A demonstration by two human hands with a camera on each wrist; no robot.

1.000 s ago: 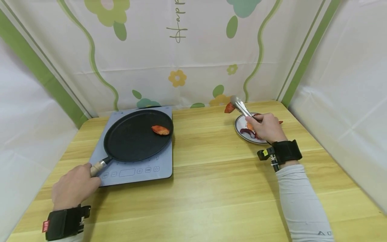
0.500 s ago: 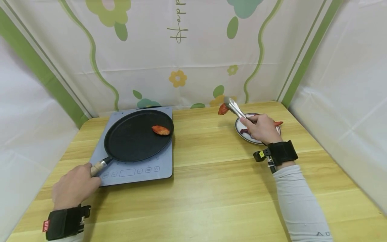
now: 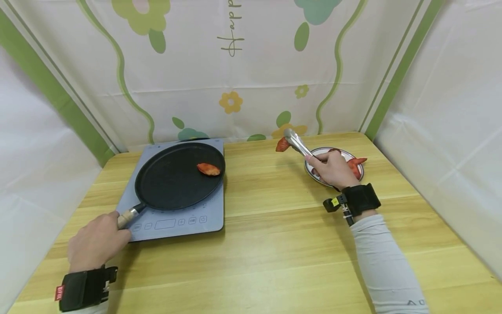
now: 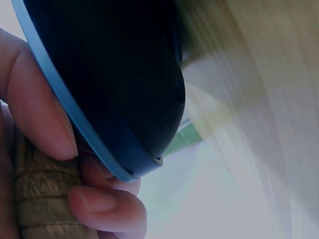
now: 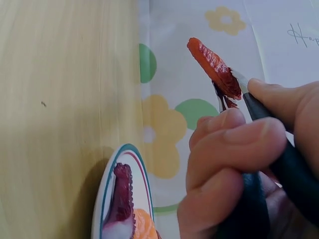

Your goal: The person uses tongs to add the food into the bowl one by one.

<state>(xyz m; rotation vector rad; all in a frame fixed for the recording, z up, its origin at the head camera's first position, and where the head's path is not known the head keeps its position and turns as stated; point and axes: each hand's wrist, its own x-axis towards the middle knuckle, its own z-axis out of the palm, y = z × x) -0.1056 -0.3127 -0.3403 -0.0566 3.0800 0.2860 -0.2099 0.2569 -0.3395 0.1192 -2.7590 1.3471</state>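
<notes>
At three o'clock my right grip holds tongs; left grip, pan handle. Red piece seems light; pinch mid-length.

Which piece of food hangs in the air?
The red piece in the tongs that the right hand holds; a second piece lies in the pan, the others on the plate.

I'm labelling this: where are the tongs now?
In the head view, right of centre: the right hand holds the tongs, their tips between the pan and the plate, gripping a red food piece.
</notes>
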